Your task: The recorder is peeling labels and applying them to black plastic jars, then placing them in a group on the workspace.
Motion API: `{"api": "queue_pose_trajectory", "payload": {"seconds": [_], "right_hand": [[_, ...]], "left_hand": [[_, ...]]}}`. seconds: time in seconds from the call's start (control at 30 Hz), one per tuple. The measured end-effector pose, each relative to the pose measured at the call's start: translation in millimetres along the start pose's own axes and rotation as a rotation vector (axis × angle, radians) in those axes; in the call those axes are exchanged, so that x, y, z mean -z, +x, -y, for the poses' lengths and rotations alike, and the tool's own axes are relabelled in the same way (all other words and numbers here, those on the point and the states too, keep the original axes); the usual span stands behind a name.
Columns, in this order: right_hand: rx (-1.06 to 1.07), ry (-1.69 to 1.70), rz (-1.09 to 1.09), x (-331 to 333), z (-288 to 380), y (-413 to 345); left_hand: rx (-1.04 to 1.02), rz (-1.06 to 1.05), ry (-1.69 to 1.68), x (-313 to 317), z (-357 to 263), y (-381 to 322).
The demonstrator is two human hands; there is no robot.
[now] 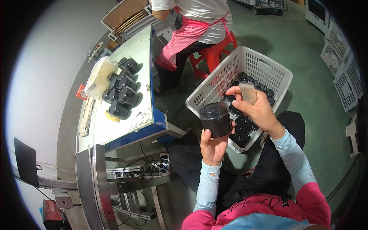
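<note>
My left hand [214, 146] grips a dark cylindrical jar [216, 122] from below, tilted in front of me. The jar's upper band looks glossy and partly see-through. My right hand [258, 110] is just right of the jar, holding a flat, translucent rectangular piece [248, 93] that looks like plastic. Thumb and index finger reach toward the jar's upper side; whether they touch it I cannot tell. Beneath both hands stands a white slotted plastic crate [221, 70] with many black glossy jars [241, 126] inside, partly hidden by my right hand.
On the white-topped table [138, 115] at left, several black jars [128, 96] stand beside a clear plastic bag [100, 76]. A person in a checked apron [189, 37] sits on a red stool [212, 57] ahead. Below the table are a metal frame [100, 187] and cables [149, 162].
</note>
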State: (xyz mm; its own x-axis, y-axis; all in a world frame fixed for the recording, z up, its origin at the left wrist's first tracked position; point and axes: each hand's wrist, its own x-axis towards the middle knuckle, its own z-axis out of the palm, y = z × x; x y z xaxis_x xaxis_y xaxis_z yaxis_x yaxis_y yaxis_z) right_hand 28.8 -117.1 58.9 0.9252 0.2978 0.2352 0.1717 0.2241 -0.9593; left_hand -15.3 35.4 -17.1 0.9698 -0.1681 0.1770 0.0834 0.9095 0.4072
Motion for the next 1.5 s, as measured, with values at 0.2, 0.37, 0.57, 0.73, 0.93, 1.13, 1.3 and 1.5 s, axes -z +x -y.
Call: {"api": "queue_pose_trajectory", "payload": {"seconds": [0.2,0.37,0.57,0.73,0.93,1.13,1.3,1.5], "right_hand": [[0.130,-0.012,0.040,-4,-4,5],[0.209,-0.071,0.099,-9,-5,7],[0.204,-0.141,0.108,-10,-6,5],[0.221,-0.124,0.092,-11,-8,6],[0.219,-0.159,0.102,-12,-6,7],[0.197,-0.077,0.054,-7,0,3],[0.051,-0.003,-0.036,3,5,-5],[0.066,0.000,-0.087,11,-5,-9]], "left_hand": [[0.042,0.039,-0.097,2,1,-1],[-0.009,-0.013,-0.030,-7,3,-1],[-0.005,0.022,0.138,-1,3,-2],[-0.008,0.029,0.146,-2,3,-2],[0.001,0.034,0.131,1,2,-3],[0.033,0.051,-0.165,-8,4,-3],[0.029,0.138,-0.306,-1,2,2],[0.145,0.210,-0.669,-5,0,4]]}}
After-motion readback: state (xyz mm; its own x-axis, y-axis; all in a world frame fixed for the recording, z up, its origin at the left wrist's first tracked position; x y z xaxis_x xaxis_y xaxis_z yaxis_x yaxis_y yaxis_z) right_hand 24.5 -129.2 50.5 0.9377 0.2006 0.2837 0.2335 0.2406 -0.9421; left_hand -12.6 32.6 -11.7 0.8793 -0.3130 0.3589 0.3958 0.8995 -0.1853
